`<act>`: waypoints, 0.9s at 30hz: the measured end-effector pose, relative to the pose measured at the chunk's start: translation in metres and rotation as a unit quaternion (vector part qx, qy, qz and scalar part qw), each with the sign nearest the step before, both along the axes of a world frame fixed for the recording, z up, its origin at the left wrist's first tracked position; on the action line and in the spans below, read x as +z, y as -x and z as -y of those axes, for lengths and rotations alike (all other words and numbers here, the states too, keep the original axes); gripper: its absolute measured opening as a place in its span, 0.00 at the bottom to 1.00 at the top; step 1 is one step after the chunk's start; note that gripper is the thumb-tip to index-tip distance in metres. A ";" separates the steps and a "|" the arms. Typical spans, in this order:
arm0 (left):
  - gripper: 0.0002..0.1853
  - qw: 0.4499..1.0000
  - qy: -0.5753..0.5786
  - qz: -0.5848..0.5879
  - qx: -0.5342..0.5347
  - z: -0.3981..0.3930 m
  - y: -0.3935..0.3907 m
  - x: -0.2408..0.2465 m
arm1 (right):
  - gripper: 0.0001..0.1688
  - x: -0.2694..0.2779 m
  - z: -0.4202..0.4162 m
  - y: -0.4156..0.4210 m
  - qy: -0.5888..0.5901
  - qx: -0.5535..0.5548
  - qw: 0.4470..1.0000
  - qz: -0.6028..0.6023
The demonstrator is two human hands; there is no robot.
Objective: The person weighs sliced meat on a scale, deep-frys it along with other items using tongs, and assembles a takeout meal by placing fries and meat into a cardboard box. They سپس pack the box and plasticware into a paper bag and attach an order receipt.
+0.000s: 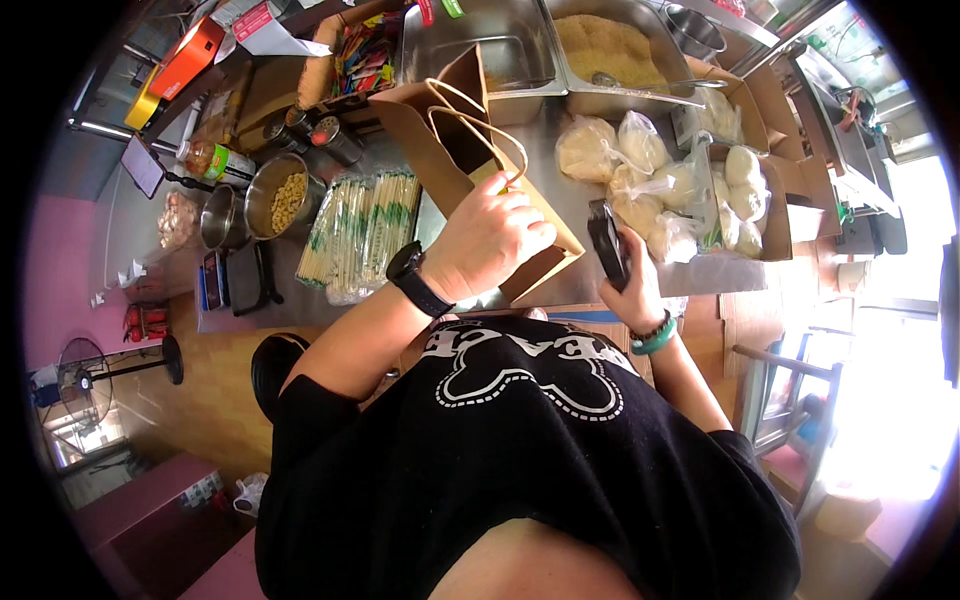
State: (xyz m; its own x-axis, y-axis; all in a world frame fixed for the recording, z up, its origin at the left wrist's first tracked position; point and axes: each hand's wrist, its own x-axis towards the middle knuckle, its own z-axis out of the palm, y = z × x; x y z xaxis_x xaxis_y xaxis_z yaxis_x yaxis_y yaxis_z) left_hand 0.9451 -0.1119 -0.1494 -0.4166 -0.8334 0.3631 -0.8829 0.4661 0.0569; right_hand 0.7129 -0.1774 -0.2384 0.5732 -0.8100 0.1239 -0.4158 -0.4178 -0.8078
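Observation:
My left hand (487,238), with a black watch on its wrist, grips a brown kraft paper bag (442,161) close to its twisted-paper handle (480,124). The bag stands tilted on the steel table, its open mouth partly in view; my hand hides part of its side. To the right of the bag, my right hand (634,289) holds a black stapler (608,244) upright, apart from the paper. Beside the stapler lie several knotted plastic bags of pale food (637,191). Wrapped chopsticks (364,232) lie in plastic packs left of the bag.
Behind the bag sit a steel pan (551,56) and another pan of yellowish crumbs (697,97) with a spoon. A steel bowl of nuts (311,214), shaker jars (337,142) and a box of sachets (319,56) stand left. Cardboard boxes (780,206) stand right.

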 end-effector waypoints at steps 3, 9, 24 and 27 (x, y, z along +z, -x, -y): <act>0.02 0.999 0.023 -0.002 0.026 0.008 0.010 0.000 | 0.49 0.029 0.000 0.011 0.220 0.075 0.971 -0.047; 0.04 0.995 0.095 -0.025 -0.007 0.027 0.029 -0.017 | 0.38 0.030 -0.002 -0.001 0.319 0.076 0.919 -0.218; 0.09 0.997 0.069 0.000 -0.018 0.031 0.033 -0.013 | 0.29 -0.046 0.054 -0.006 0.208 0.127 0.966 -0.085; 0.17 0.993 0.107 -0.040 -0.027 0.006 0.018 0.016 | 0.38 -0.072 0.045 0.014 0.124 0.011 0.992 0.026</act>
